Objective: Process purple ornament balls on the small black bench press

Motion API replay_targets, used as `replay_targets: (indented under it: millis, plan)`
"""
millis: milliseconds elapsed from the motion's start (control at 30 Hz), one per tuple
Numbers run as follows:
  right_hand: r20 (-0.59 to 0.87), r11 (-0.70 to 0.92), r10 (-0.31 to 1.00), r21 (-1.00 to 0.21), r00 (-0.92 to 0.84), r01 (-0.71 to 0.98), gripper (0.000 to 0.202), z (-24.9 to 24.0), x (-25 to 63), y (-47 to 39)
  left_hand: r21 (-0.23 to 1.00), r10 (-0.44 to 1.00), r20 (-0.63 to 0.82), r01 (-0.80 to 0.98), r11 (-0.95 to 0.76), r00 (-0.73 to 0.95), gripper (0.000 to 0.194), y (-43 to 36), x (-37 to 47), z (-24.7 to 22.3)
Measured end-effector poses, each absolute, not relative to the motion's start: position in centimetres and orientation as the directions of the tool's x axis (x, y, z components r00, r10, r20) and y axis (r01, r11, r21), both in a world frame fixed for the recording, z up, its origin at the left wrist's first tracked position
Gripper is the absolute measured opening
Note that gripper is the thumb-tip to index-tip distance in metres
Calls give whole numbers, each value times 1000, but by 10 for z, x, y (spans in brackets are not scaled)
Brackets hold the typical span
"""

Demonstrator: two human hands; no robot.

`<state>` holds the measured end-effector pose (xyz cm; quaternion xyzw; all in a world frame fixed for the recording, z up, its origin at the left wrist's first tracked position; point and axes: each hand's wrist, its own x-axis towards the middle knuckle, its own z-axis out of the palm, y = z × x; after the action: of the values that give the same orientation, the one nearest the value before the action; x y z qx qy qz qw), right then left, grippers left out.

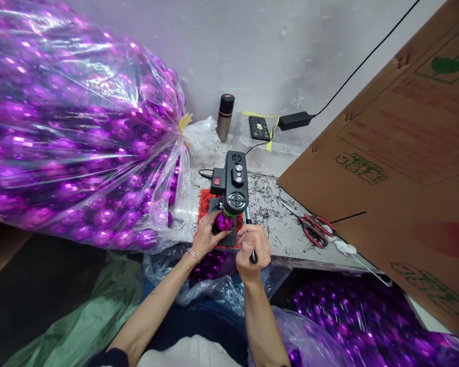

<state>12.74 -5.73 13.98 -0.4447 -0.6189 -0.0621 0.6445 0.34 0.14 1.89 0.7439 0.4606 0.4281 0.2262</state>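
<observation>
Grn umbrella sign [449,65] on box [401,201], txt [361,168] illeg.

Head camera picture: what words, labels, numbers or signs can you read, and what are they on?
No words or numbers are readable.
Cardboard box: green umbrella-like sign; red and green print too blurred.
Bottle: mark on its cap too small.
Machine: any marking on its red switch too small.

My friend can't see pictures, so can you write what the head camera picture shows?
A person's left hand holds a shiny purple ball under a black machine, while the right hand grips its handle. A big clear bag of purple balls lies at left; scissors and a cardboard box are at right.
</observation>
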Motion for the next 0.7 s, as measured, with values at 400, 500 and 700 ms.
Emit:
replay_targets:
  millis: [400, 500, 700]
  plan:
    - [891, 598, 372, -444, 259, 667, 31, 91, 125, -49, 841, 935, 294, 411, -352, 198, 59, 0, 2, 25]
    - [891, 604, 356, -449, 281, 658, 33, 88, 124, -48, 841, 935, 296, 411, -351, 193, 61, 0, 2, 24]
    - [889, 605, 363, -453, 279, 655, 35, 86, 124, -48, 828, 925, 330, 413, -379, 188, 62, -1, 3, 21]
